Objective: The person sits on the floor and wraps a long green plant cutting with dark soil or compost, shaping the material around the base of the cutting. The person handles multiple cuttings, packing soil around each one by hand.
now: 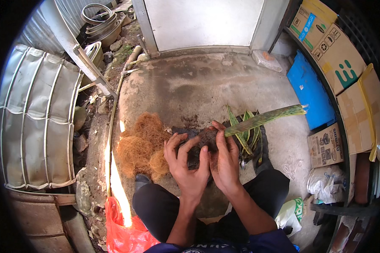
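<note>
A dark clump of damp soil point(208, 139) is cupped between my two hands over the floor. Out of it, to the right, sticks a long mottled green snake plant leaf point(266, 120), its pale tip frayed. My right hand point(224, 158) grips the clump around the leaf's base. On the other side, my left hand point(187, 163) has its thumb and index finger against the soil, the other fingers spread. Below lies a dark sheet point(265, 148), partly hidden by the hands, with more snake plant leaves point(246, 126) on it. Soil clings to my fingers.
Orange-brown coconut fibre point(139, 145) is heaped at left on the concrete floor point(209, 82). A red plastic bag point(123, 231) sits by my left knee. Cardboard boxes point(342, 60) and a blue panel point(310, 91) line the right side. A tangled pale string point(291, 169) lies on the floor.
</note>
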Motion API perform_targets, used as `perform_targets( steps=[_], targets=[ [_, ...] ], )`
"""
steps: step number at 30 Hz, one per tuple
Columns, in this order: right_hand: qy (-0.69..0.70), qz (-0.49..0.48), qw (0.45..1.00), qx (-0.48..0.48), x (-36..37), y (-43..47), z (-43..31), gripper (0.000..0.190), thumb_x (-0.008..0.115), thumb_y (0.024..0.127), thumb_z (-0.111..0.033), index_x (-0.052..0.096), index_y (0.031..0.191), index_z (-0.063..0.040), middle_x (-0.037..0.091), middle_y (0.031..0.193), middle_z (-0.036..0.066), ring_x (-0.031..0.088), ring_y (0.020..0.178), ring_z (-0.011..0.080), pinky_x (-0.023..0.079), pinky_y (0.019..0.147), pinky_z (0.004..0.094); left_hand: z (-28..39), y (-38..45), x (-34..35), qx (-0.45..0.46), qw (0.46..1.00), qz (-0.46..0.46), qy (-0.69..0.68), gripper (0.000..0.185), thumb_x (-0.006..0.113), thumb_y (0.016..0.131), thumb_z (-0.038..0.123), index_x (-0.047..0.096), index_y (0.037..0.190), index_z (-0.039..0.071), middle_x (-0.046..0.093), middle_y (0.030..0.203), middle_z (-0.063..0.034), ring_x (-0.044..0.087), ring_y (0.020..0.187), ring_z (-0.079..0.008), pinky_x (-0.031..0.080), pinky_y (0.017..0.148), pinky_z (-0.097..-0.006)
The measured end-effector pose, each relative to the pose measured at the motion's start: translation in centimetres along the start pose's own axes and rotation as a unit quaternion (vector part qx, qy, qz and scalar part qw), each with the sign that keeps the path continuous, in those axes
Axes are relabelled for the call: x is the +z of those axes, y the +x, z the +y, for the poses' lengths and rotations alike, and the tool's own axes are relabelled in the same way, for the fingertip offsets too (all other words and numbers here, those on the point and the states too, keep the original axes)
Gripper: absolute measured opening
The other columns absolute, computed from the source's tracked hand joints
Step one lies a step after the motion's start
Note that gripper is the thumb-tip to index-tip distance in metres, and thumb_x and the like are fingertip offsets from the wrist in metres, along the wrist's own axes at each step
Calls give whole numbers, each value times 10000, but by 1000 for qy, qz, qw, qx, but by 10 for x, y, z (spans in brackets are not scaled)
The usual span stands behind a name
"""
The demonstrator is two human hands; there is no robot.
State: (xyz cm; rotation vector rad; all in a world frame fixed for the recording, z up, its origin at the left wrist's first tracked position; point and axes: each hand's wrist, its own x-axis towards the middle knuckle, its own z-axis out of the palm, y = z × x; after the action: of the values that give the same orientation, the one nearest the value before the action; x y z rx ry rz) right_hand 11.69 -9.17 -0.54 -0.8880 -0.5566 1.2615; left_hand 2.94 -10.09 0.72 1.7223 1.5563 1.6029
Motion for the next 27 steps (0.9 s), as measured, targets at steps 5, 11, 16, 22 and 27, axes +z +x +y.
perform_targets(
  steps=[5,11,16,22,27],
  targets=[
    [-3,1,1000,-5,3,0,4,318,450,1045,-203,512,1294,-16,542,1191,53,541,1071,114,465,914,282,-5,4,-3,-76,993,50,-69,118,675,831,47,650,944,25,563,1170,-168,518,1166,-358,370,1026,-472],
    [-44,-3,999,-17,8,-3,0,292,470,1035,-157,537,1272,0,552,1235,62,533,1104,109,444,942,264,-4,9,-4,-27,999,-19,2,110,671,834,52,676,941,26,574,1128,-174,495,1197,-375,335,1067,-474],
    [-42,-12,998,-37,9,-6,5,261,538,995,-92,590,1225,21,607,1231,86,535,1159,130,432,983,274,-11,5,-3,-25,1000,-9,-3,102,691,821,50,684,920,26,589,1077,-163,504,1176,-369,354,1042,-472],
    [-59,-8,998,-36,11,-7,5,273,549,992,-103,587,1232,24,606,1238,84,553,1136,133,437,975,268,-7,5,-6,-21,999,17,-26,62,676,824,16,661,883,2,563,1004,-156,529,1095,-331,394,977,-428],
    [-41,-6,999,-1,7,-3,11,300,505,1022,-167,555,1273,-9,574,1242,51,541,1107,92,451,934,253,-9,2,-4,-56,975,136,-167,69,612,894,15,562,893,-32,536,967,-124,532,1007,-247,418,899,-347]
  ],
)
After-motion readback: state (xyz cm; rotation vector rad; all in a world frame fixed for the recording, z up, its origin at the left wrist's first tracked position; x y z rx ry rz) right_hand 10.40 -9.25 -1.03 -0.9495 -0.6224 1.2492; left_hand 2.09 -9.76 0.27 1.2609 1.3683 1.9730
